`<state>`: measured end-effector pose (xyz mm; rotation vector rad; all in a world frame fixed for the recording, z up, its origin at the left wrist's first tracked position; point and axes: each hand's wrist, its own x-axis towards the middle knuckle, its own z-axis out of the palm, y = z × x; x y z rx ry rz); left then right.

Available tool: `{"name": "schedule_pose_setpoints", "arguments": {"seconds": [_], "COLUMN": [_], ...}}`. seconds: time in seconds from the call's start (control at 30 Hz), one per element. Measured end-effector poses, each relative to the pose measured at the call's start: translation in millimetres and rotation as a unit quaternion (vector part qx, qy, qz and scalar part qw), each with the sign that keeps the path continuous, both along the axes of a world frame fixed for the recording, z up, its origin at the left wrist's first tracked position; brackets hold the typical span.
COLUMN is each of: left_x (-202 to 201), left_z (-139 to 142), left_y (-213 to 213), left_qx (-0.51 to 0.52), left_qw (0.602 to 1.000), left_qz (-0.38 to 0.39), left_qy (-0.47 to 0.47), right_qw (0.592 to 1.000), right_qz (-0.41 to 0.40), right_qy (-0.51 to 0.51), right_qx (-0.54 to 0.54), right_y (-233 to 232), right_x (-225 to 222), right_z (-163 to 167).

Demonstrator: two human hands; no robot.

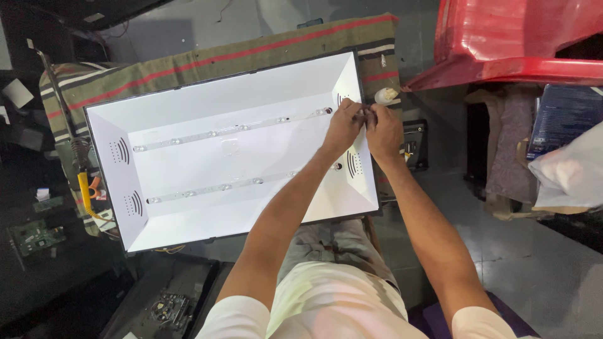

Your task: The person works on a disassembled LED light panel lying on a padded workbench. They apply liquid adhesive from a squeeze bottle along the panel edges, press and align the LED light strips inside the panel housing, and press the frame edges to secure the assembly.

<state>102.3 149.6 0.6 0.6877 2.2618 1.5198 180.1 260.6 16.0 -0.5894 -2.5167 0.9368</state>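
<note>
A white backlight panel (188, 169) of an opened flat screen lies on a striped cloth (207, 63). Two LED strips cross it: an upper strip (226, 130) and a lower strip (213, 187). My left hand (342, 125) is at the right end of the upper strip, fingers pinched together near the panel's right slope. My right hand (383, 129) meets it at the panel's right edge, fingers also pinched on something small between both hands; what it is cannot be made out.
A red plastic chair (502, 44) stands at the upper right. A small white roll (385, 95) lies on the cloth by the panel's right edge. A yellow-handled tool (83, 188) lies left of the panel. Circuit boards (34, 235) lie on the dark floor.
</note>
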Motion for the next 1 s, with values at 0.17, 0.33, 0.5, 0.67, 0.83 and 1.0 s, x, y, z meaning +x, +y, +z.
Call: {"name": "schedule_pose_setpoints", "arguments": {"seconds": [0.17, 0.33, 0.5, 0.67, 0.83, 1.0], "left_x": [-2.7, -11.0, -13.0, -13.4, -15.8, -19.1], "left_z": [-0.7, 6.6, 8.8, 1.7, -1.4, -0.1], "left_y": [0.9, -1.7, -2.2, 1.9, 6.5, 6.6], "left_qx": [0.007, -0.017, 0.010, 0.051, 0.054, 0.059], "left_qw": [1.000, 0.997, 0.997, 0.998, 0.997, 0.993], "left_qz": [-0.011, -0.055, -0.059, -0.009, 0.019, 0.025], "left_qy": [0.008, 0.044, 0.053, -0.040, -0.054, -0.100], "right_qw": [0.999, 0.998, 0.990, 0.988, 0.980, 0.972], "right_qz": [-0.010, -0.009, -0.041, -0.058, -0.071, -0.064], "right_qy": [-0.008, 0.023, 0.036, -0.021, -0.042, -0.027], "right_qx": [-0.048, -0.066, -0.129, -0.139, -0.179, -0.223], "right_y": [-1.1, 0.2, -2.3, -2.3, -4.2, -6.7], "right_x": [1.5, -0.4, -0.5, 9.9, 16.4, 14.5], "right_z": [8.9, 14.7, 10.1, -8.7, -24.0, -11.0]}}
